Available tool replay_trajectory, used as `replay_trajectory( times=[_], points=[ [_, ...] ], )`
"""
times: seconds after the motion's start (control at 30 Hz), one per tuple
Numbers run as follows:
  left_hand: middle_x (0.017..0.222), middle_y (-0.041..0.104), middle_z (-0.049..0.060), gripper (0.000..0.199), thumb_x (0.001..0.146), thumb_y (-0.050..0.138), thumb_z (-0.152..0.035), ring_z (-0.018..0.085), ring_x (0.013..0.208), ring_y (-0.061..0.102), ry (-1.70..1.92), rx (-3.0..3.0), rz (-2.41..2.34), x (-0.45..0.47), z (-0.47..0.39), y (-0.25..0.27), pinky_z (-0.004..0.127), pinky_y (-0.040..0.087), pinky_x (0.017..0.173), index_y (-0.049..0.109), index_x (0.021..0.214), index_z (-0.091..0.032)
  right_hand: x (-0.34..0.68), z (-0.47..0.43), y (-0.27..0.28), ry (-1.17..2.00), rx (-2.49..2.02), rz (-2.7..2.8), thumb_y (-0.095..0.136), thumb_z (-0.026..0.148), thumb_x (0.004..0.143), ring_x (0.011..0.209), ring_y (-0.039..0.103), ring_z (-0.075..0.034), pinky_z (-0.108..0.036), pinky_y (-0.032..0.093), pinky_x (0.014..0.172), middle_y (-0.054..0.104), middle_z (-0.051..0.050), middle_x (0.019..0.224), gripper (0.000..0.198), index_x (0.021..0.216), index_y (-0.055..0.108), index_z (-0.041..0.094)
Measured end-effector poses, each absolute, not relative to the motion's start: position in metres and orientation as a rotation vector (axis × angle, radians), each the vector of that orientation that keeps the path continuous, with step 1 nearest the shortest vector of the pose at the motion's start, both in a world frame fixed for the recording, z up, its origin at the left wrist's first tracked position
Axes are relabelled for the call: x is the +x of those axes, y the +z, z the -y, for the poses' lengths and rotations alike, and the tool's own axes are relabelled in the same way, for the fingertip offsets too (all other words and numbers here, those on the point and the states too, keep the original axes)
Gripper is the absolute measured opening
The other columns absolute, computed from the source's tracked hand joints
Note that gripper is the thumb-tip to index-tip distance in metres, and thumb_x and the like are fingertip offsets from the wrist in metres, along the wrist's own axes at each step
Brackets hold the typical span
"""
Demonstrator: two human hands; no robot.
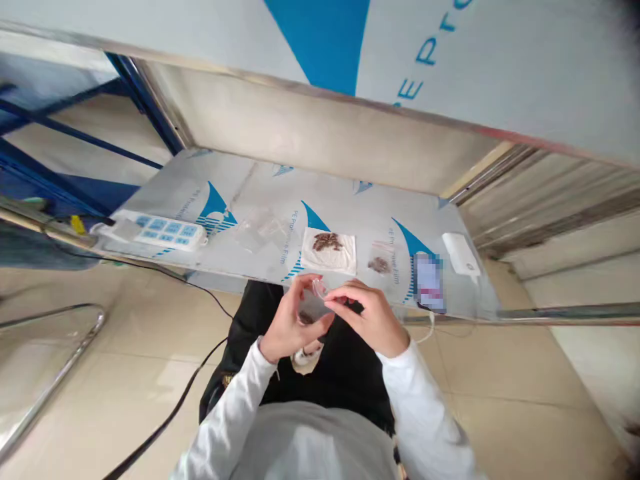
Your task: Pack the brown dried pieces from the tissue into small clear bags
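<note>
My left hand curls around the side of a small clear plastic bag, thumb below and fingers above. At the bag's upper edge, my right hand is closed in a pinch. Some dark brown material shows low in the bag, partly behind my left fingers. Just beyond my hands, a white paper towel lies on the shelf and bears a heap of dark brown bits. Right of it lies another small clear bag with brown bits inside.
Several flat clear bags lie left of the towel on the film-covered metal shelf. A white power strip sits farther left. A phone and a white power bank are at right. An upper shelf overhangs; black cables hang at left.
</note>
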State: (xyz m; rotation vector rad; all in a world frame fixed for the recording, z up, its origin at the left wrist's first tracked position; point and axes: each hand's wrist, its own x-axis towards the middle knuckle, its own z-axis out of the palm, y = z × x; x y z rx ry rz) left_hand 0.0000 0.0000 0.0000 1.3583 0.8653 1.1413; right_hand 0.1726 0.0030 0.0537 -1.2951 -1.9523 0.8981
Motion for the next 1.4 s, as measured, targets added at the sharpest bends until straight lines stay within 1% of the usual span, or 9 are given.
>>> replay_trajectory(
  times=[0.07,0.13,0.33,0.47,0.63,0.7,0.83,1.0,1.4],
  points=[
    [0.097,0.063,0.007,0.023,0.081,0.063,-0.027,0.018,0.093,0.058,1.16,1.269,-0.934,-0.001,-0.001,0.003,0.028,0.044,0.085,0.059,0.101,-0.017,0.177,-0.002,0.056,0.915,-1.287,1.935,0.06,0.024,0.086,0.081,0.061,-0.015,-0.026,0.047,0.073,0.068,-0.002,0.086,0.009,0.089,0.069,0.022],
    [0.088,0.064,0.006,0.014,0.084,0.06,-0.029,0.015,0.084,0.058,1.182,1.206,-0.998,-0.001,-0.002,0.005,0.026,0.045,0.079,0.061,0.089,-0.016,0.181,-0.001,0.057,0.92,-1.28,1.906,0.06,0.026,0.086,0.083,0.061,-0.015,-0.027,0.048,0.072,0.067,-0.004,0.09,0.01,0.088,0.069,0.022],
    [0.079,0.064,0.003,0.015,0.082,0.063,-0.03,0.013,0.074,0.057,1.255,1.147,-1.114,0.005,0.0,0.006,0.023,0.045,0.072,0.064,0.084,-0.016,0.183,0.005,0.047,1.014,-1.282,1.692,0.065,0.031,0.082,0.103,0.06,-0.021,-0.03,0.05,0.081,0.063,-0.009,0.108,0.011,0.083,0.068,0.02],
    [0.078,0.064,0.003,0.015,0.083,0.061,-0.03,0.013,0.074,0.058,1.29,1.13,-1.129,0.008,0.003,0.008,0.023,0.046,0.073,0.062,0.084,-0.016,0.185,0.007,0.04,1.249,-1.294,1.4,0.069,0.035,0.078,0.089,0.066,-0.019,-0.03,0.052,0.079,0.07,-0.007,0.093,0.017,0.083,0.067,0.018],
    [0.082,0.066,0.004,0.015,0.08,0.065,-0.029,0.014,0.074,0.059,1.246,1.154,-1.098,0.006,0.002,0.008,0.024,0.047,0.072,0.065,0.086,-0.015,0.188,0.006,0.042,1.275,-1.299,1.389,0.07,0.034,0.077,0.084,0.066,-0.018,-0.029,0.052,0.079,0.071,-0.006,0.088,0.016,0.081,0.068,0.018],
    [0.082,0.067,0.005,0.014,0.079,0.067,-0.028,0.014,0.075,0.06,1.254,1.161,-1.103,0.005,0.002,0.007,0.025,0.047,0.073,0.066,0.084,-0.015,0.187,0.006,0.043,1.256,-1.304,1.397,0.071,0.033,0.077,0.084,0.066,-0.017,-0.028,0.051,0.079,0.07,-0.004,0.087,0.019,0.09,0.067,0.02],
    [0.08,0.068,0.005,0.014,0.078,0.068,-0.028,0.014,0.075,0.06,1.302,1.103,-1.116,0.006,0.002,0.004,0.025,0.047,0.074,0.067,0.083,-0.015,0.177,0.006,0.037,1.265,-1.339,1.299,0.075,0.033,0.071,0.087,0.065,-0.018,-0.029,0.052,0.078,0.069,-0.004,0.091,0.046,0.113,0.06,0.021],
    [0.08,0.066,0.004,0.013,0.08,0.066,-0.028,0.014,0.076,0.059,1.302,1.108,-1.109,0.007,0.003,0.008,0.025,0.046,0.074,0.065,0.082,-0.015,0.165,0.009,0.026,1.267,-1.309,1.229,0.069,0.035,0.078,0.079,0.064,-0.018,-0.028,0.051,0.075,0.071,-0.005,0.083,0.018,0.082,0.07,0.017],
    [0.078,0.067,0.005,0.013,0.08,0.066,-0.028,0.015,0.076,0.059,1.232,1.179,-1.099,0.001,0.002,0.005,0.026,0.046,0.075,0.065,0.081,-0.015,0.163,0.014,0.024,1.34,-1.304,1.075,0.072,0.036,0.075,0.082,0.066,-0.019,-0.028,0.05,0.077,0.072,-0.004,0.083,0.019,0.081,0.068,0.018]
  ],
)
